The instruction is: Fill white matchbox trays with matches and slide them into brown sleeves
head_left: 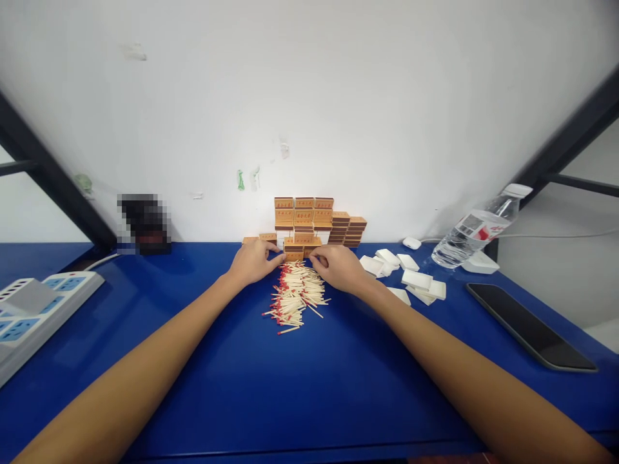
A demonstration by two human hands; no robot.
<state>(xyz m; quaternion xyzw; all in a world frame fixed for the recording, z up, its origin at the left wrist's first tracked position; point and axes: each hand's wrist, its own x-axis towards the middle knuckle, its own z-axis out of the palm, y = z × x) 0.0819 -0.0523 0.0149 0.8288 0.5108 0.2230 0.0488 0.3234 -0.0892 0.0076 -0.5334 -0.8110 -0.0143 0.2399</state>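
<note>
My left hand (254,263) and right hand (341,267) flank a low row of orange-and-brown cardboard matchboxes (293,256), just beyond the loose pile of red-tipped wooden matches (300,291) on the blue worktop (309,386). The row's length spans hand to hand, neither clearly nearer; fingers curl at its ends, their grip impossible to tell.

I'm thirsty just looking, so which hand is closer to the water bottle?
Right. The right hand is at the right end of the front matchboxes, with the water bottle off to its right; the left hand is at their left end, farther away.
</note>
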